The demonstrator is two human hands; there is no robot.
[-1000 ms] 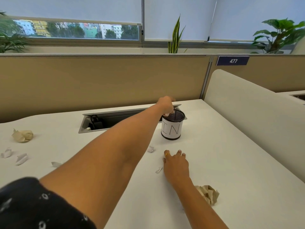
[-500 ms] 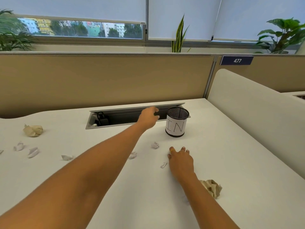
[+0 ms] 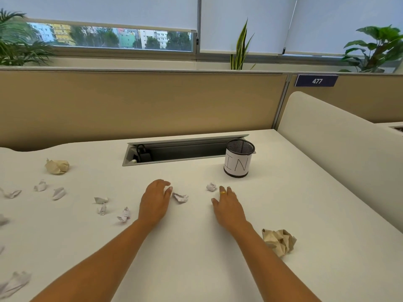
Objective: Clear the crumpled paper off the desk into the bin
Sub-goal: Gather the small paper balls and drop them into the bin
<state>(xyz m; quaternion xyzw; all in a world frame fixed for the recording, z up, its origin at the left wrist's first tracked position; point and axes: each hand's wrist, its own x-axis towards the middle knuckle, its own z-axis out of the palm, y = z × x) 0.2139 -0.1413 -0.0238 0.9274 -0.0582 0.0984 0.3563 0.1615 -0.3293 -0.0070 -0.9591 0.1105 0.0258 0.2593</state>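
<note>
On the white desk (image 3: pixel 196 269), before the mesh bin (image 3: pixel 239 159): empty hands, crumpled paper.
Left of the bin, an open cable trough (image 3: pixel 185 151) holds a black plug (image 3: pixel 142 152). Short of the bin, left hand (image 3: pixel 155 202) and right hand (image 3: pixel 229 207) lie relaxed, gripping nothing; a tan paper ball (image 3: pixel 279 241) and white scraps (image 3: pixel 180 197) lie outside it. Bin's contents hidden.
</note>
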